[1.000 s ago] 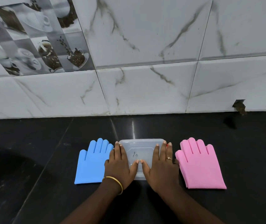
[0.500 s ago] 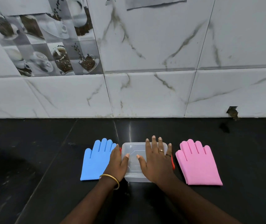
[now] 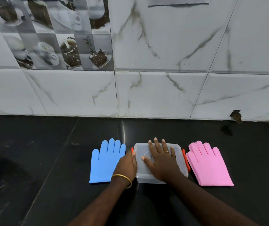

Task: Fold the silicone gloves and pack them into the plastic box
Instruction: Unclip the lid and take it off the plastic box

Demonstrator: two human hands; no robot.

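Note:
A clear plastic box [image 3: 180, 167] with its lid on and red clips on both short sides lies on the black counter. My left hand [image 3: 127, 163] curls around the box's left edge at the red clip [image 3: 132, 150], thumb on the lid. My right hand [image 3: 160, 160] lies flat on the lid with fingers spread. A blue silicone glove [image 3: 105, 162] lies flat and unfolded just left of the box, partly under my left hand. A pink silicone glove [image 3: 208, 167] lies flat and unfolded just right of the box, close to the right clip.
The black stone counter [image 3: 49, 160] stretches left, right and toward me. A white marble-tiled wall [image 3: 163, 95] rises behind the box, with a small broken hole [image 3: 235, 115] low at the right. A wall corner closes in at the far right.
Both hands lay flat on the lid before. My left hand has slid off to grip the box's left edge, and my right hand has shifted to the lid's middle. The red clips now show.

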